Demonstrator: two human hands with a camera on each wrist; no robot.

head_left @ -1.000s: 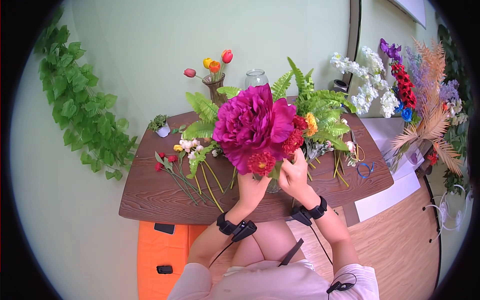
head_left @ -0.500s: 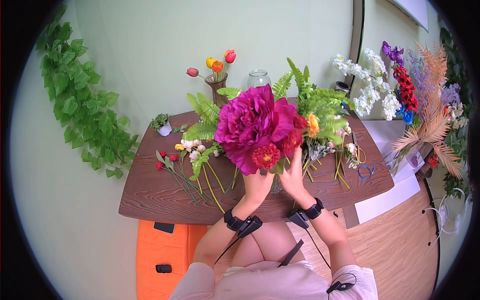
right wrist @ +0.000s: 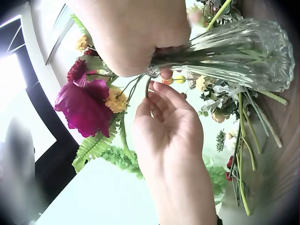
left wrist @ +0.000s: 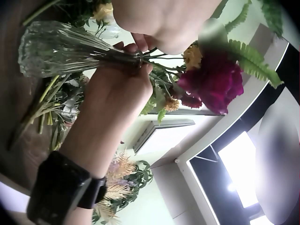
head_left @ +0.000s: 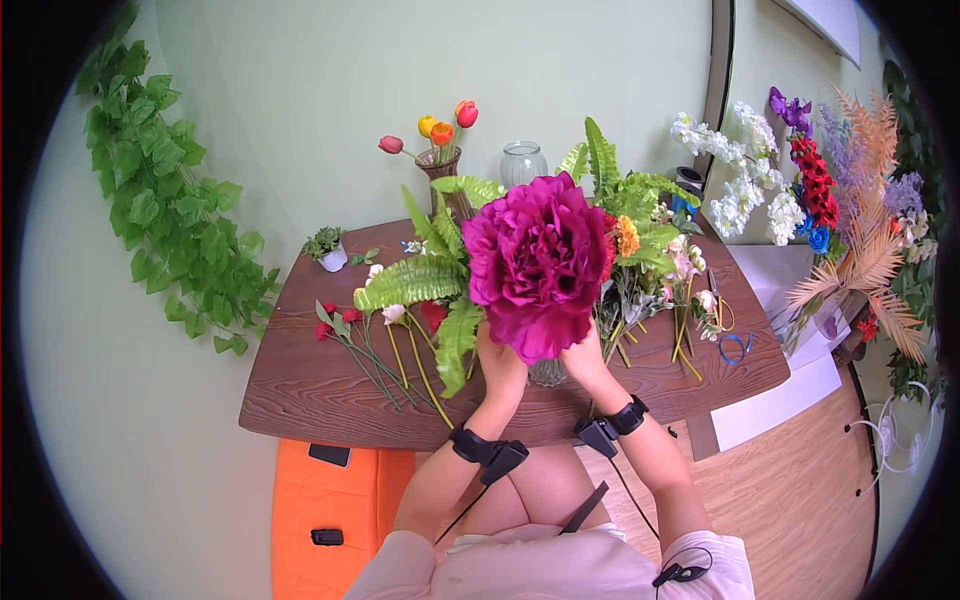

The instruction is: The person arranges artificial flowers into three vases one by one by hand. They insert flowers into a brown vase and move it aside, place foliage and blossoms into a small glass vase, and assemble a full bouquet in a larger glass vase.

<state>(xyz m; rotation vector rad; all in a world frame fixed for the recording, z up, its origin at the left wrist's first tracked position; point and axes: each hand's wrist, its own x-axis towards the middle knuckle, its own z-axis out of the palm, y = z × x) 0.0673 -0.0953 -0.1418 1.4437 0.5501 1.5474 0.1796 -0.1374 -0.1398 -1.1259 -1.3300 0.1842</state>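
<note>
A large magenta flower [head_left: 535, 262] with fern leaves [head_left: 412, 281] around it hides the fingers of both hands in the head view. Below it are the left hand [head_left: 503, 368] and right hand [head_left: 584, 362], with part of a ribbed glass vase [head_left: 547, 374] between them. In the left wrist view the right hand [left wrist: 115, 91] grips the neck of the vase [left wrist: 61, 50], which holds the flower stems. The right wrist view shows the left hand [right wrist: 171, 129] pinching a green stem [right wrist: 148, 88] at the vase mouth.
On the wooden table [head_left: 300, 395] lie red flowers [head_left: 335, 318] and cut stems [head_left: 685, 345]. Behind stand a tulip vase [head_left: 440, 168], an empty glass jar [head_left: 523, 162] and a small potted plant [head_left: 328, 250]. Scissors [head_left: 722, 303] and a blue loop [head_left: 736, 348] are at right.
The magenta flower has shifted right and now faces the head camera more directly, covering the red flowers in front. Fern leaves on the left have swung lower. Both hands stay beneath the flowers.
</note>
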